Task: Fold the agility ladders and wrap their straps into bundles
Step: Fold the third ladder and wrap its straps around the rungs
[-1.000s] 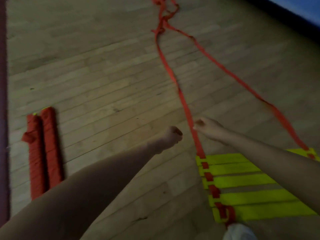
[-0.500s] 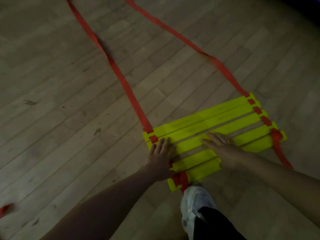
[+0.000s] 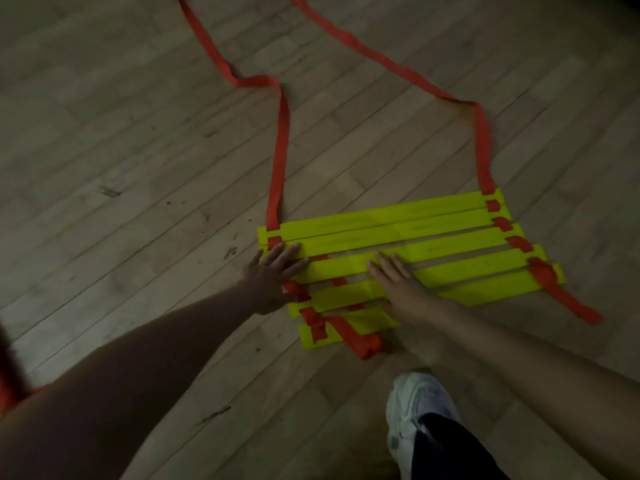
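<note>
- The yellow rungs lie bunched side by side on the wood floor.
- Left hand and right hand press flat, fingers straight, grasping nothing.
- Rungs look stiff and light; the red straps are limp. Take hold at rung ends.

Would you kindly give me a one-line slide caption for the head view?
Left hand and right hand press flat on the gathered yellow rungs on a wooden floor, red straps trailing away.
</note>
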